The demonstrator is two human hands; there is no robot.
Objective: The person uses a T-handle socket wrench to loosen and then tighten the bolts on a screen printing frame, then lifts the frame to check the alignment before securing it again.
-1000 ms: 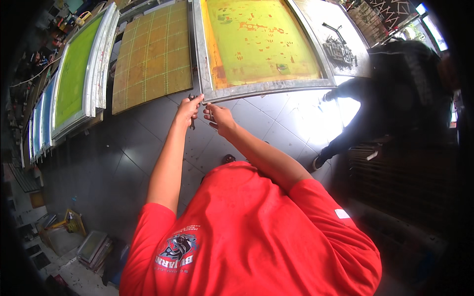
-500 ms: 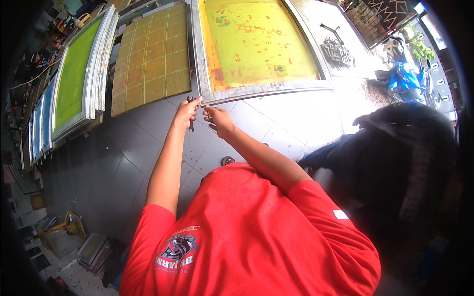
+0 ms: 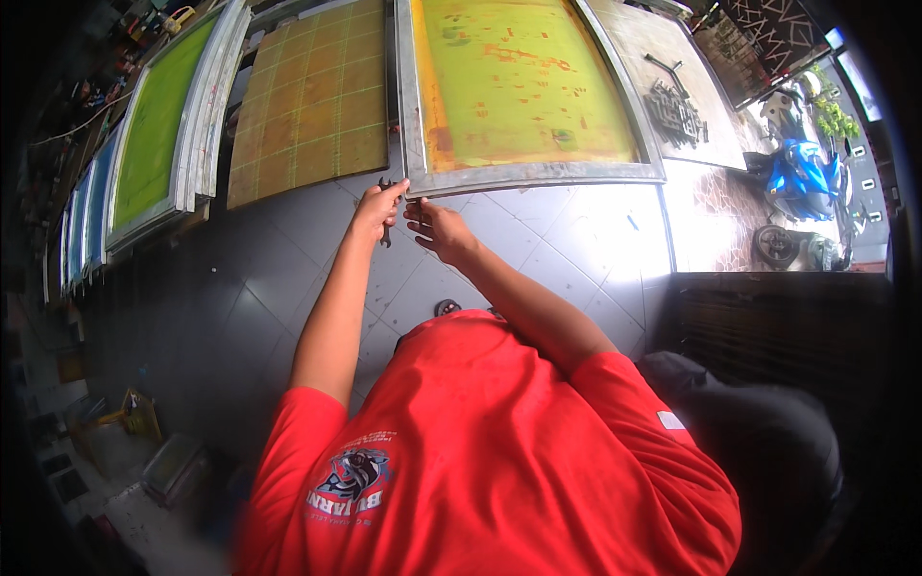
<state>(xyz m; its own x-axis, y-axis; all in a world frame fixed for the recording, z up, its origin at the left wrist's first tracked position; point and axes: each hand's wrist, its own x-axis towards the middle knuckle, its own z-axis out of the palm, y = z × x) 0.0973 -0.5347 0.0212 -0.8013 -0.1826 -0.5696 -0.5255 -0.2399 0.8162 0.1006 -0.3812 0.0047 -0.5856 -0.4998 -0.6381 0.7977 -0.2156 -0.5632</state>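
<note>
A dark open-ended wrench (image 3: 386, 233) is in my left hand (image 3: 376, 205), its fingers wrapped round the shank and its thumb stretched to the near left corner of a screen-printing frame (image 3: 538, 174). This frame has a grey metal rim and yellow-green mesh with orange patches. Just right of that corner, my right hand (image 3: 444, 230) is under the near edge with its fingers bent and thumb and forefinger close together at the rim. Whatever its fingertips pinch there is too small to make out.
Left of the frame lies a brown board (image 3: 312, 96) with a yellow-green grid. Farther left stand several screens with green mesh (image 3: 158, 125). A pale board (image 3: 706, 130) bears dark metal pieces at right. Beyond is a blue motorcycle (image 3: 805, 178). A dark-clothed person (image 3: 749, 442) is beside me at right.
The person at right has moved back toward the lower right, uncovering the floor and a dark slatted surface. The view has shifted slightly; both my hands stay at the frame's corner.
</note>
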